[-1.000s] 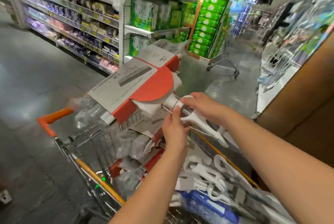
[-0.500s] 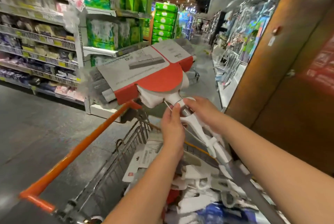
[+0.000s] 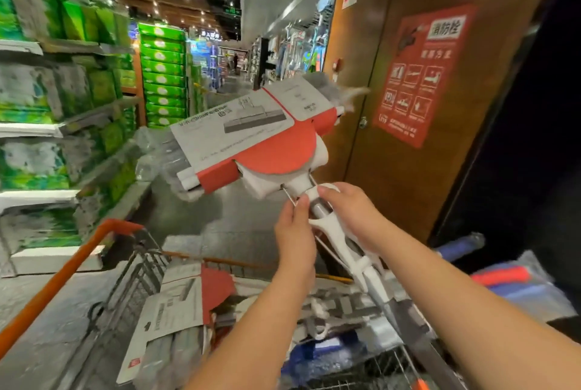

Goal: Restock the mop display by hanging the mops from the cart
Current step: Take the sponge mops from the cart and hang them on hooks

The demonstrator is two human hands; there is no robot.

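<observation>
White mop [image 3: 251, 138] held above cart [image 3: 63, 276] | left hand [image 3: 294, 227] grip pinching it | right hand [image 3: 350, 210] grip wrapping it

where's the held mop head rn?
Head view, centre: the mop head is raised above the cart, gripped at its neck by the left hand and right hand, beside the brown door.

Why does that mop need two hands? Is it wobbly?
Probably top-heavy: the mop carries its wide boxed head above the left hand and right hand, so it may tip. Its pole looks straight and stiff, likely not floppy. The plastic wrap seems slippery.
</observation>
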